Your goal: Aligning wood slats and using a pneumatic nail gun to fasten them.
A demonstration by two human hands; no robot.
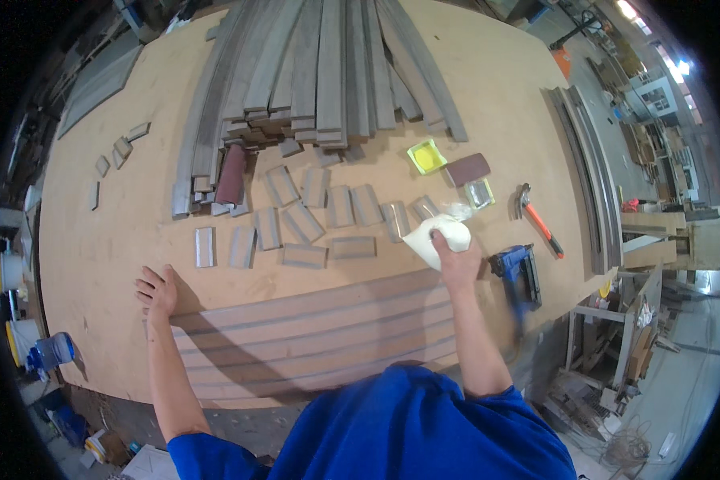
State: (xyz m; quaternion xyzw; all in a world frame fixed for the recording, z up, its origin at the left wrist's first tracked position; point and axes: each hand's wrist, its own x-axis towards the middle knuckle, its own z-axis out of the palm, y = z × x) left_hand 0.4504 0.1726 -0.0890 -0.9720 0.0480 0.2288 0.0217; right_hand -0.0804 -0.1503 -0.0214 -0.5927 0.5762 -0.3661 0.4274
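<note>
In my right hand (461,262) is a soft plastic bag with white filling (436,238); the fingers are closed round it, above the table near the small blocks. My left hand (158,293) rests with its fingers apart at the left end of several long wooden strips (312,326) laid side by side along the near edge. Beyond them, short grey-brown wood blocks (302,222) lie scattered. One block at the left (205,247) has a shiny wet-looking face. To the right of my right hand stands a blue nail gun (520,276).
A large stack of long boards (304,72) fills the far middle. A hammer with an orange handle (540,224), a yellow-green open box (426,157) and a dark red sanding piece (467,170) lie at the right. Long strips (588,176) line the table's right edge.
</note>
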